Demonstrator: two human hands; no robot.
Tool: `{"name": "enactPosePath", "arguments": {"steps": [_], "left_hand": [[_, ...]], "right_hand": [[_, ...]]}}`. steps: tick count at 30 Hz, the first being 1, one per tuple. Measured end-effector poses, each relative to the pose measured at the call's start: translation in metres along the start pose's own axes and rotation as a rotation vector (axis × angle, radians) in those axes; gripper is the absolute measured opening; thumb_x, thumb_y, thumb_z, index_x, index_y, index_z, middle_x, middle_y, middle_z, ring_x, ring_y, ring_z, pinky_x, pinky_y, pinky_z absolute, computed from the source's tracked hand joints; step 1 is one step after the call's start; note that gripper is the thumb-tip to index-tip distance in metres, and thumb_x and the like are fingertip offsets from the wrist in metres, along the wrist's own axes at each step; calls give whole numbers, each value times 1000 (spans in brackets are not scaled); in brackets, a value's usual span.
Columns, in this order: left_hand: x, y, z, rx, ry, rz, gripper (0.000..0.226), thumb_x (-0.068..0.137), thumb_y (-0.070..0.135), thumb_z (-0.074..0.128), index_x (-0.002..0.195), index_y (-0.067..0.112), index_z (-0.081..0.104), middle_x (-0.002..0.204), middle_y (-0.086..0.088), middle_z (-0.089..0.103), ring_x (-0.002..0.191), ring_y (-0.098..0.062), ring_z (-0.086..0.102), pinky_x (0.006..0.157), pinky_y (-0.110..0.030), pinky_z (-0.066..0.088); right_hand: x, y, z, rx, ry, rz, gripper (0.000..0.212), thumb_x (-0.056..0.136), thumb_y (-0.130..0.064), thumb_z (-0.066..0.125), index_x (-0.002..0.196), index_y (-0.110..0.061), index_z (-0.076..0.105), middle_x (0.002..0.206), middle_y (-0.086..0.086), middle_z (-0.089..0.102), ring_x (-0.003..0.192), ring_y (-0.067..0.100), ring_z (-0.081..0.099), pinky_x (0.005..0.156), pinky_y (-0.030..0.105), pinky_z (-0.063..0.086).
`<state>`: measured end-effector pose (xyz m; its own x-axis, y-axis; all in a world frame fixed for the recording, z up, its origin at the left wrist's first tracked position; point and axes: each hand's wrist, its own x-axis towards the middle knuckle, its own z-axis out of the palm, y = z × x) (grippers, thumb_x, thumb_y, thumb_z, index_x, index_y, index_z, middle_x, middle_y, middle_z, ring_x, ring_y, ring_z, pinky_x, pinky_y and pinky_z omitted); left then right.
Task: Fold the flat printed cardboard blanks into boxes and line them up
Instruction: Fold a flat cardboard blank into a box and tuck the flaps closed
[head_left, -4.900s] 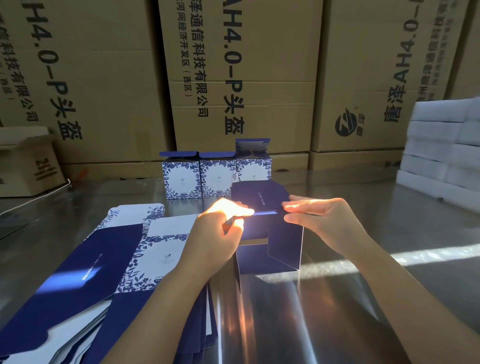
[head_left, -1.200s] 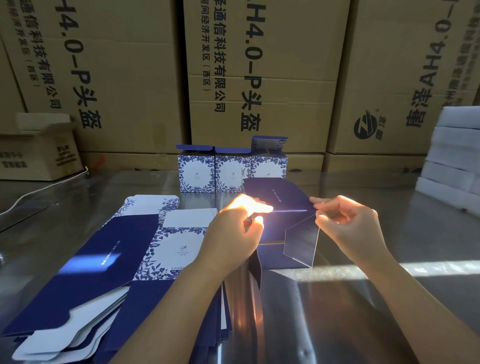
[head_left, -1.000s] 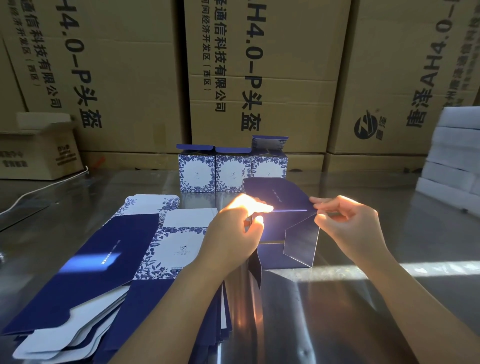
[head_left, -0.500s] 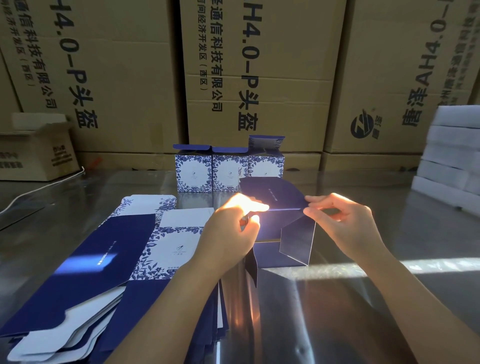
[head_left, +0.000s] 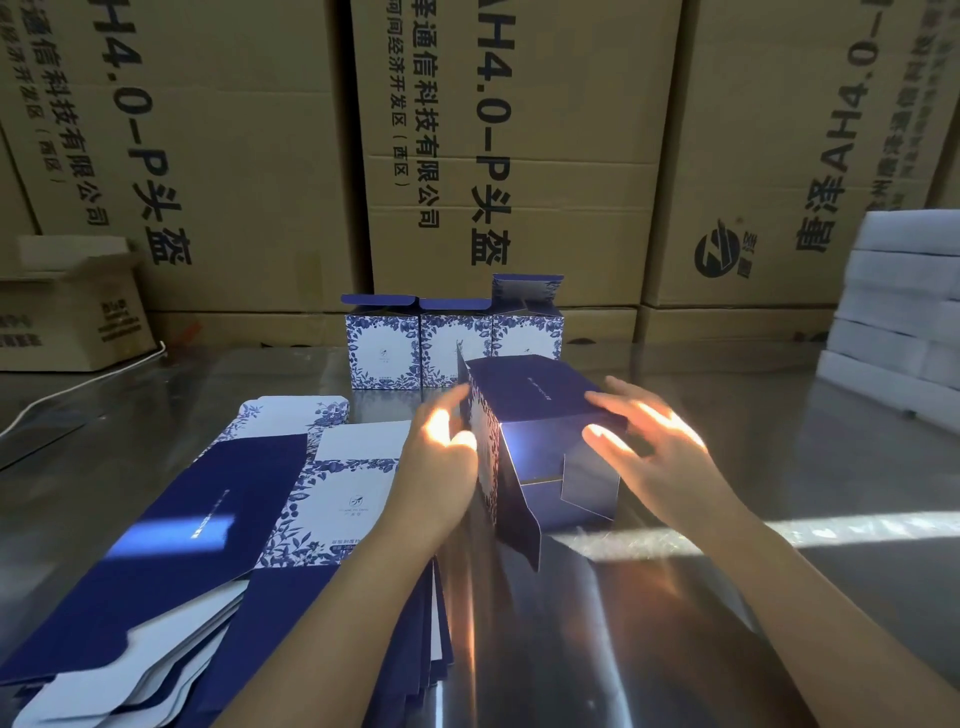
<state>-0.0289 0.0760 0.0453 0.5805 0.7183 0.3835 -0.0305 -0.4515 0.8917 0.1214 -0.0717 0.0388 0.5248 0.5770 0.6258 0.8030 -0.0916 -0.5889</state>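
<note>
Brown cartons (head_left: 519, 156) behind glossy table (head_left: 779, 395)

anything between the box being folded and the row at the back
Nothing visible: the half-folded box sits right in front of the row of finished boxes, and the table beside the row's right end is bare.

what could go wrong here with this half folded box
The half-folded box seems only pressed between the left hand and right hand, so it may slip or spring open. Its loose flaps hang untucked and could crease against the table. It sits near the finished row and could knock it.
</note>
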Motion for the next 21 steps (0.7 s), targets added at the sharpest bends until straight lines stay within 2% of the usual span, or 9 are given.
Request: {"name": "enactPosePath", "arguments": {"steps": [3, 5, 6, 10, 12, 15, 17, 19, 21], "left_hand": [[1, -11, 0, 159, -49, -146, 58, 87, 4, 39, 140, 28, 38, 121, 8, 52, 78, 2, 54, 55, -3, 42], [0, -14, 2, 216, -62, -155, 58, 88, 10, 45, 142, 27, 33, 131, 7, 52, 97, -10, 56, 68, -9, 39], [0, -15, 2, 233, -65, -166, 56, 89, 13, 47, 142, 26, 34, 131, 8, 52, 105, -13, 53, 77, -14, 38], [1, -17, 2, 276, -120, -166, 32, 95, 25, 45, 126, 28, 53, 114, 11, 59, 93, -11, 50, 80, -19, 33], [0, -16, 3, 223, -141, -171, 27, 96, 28, 45, 119, 33, 57, 115, 8, 63, 87, -5, 55, 73, -16, 38], [1, -12, 3, 59, -131, -215, 28, 92, 30, 47, 115, 40, 59, 113, 10, 64, 92, 0, 58, 73, -11, 41], [-1, -5, 4, -58, -115, -252, 26, 86, 34, 51, 108, 43, 62, 119, 0, 65, 108, -16, 59, 92, -28, 47], [-2, 1, 4, -139, -78, -235, 26, 85, 30, 51, 104, 42, 64, 125, -13, 59, 117, -30, 54, 102, -47, 43], [-2, 4, 2, -170, -5, -162, 25, 84, 26, 51, 100, 42, 61, 119, -9, 62, 109, -15, 59, 93, -40, 48]], "right_hand": [[0, 4, 3, -12, -21, 9, 30, 89, -31, 61, 115, -45, 57, 97, -41, 51, 66, 3, 53, 76, 5, 35], [1, 5, 2, -10, -28, 20, 27, 92, -28, 57, 118, -38, 59, 68, -39, 53, 64, 7, 54, 70, 6, 38], [0, 6, 2, -9, -30, 16, 27, 94, -28, 56, 119, -36, 59, 67, -34, 54, 67, 7, 55, 70, 7, 39], [-1, 5, 4, -24, 7, -15, 27, 96, -27, 52, 122, -31, 59, 89, -17, 61, 73, 10, 58, 75, 10, 41], [-1, 6, 6, -12, 38, -6, 28, 96, -26, 52, 123, -29, 58, 97, -18, 61, 76, 10, 58, 83, 25, 49], [-1, 10, 7, 41, 100, 41, 25, 96, -26, 52, 119, -32, 59, 64, -26, 50, 65, 11, 51, 81, 42, 53], [-1, 9, 9, 92, 125, 78, 22, 95, -26, 54, 113, -37, 58, 56, -19, 47, 63, 13, 51, 79, 43, 55], [-2, 5, 12, 174, 129, 120, 21, 93, -24, 57, 104, -41, 57, 67, -12, 55, 70, 16, 58, 73, 38, 58], [-3, 1, 14, 318, 118, 183, 20, 90, -21, 60, 96, -40, 58, 99, -5, 64, 82, 18, 65, 63, 29, 59]]}}
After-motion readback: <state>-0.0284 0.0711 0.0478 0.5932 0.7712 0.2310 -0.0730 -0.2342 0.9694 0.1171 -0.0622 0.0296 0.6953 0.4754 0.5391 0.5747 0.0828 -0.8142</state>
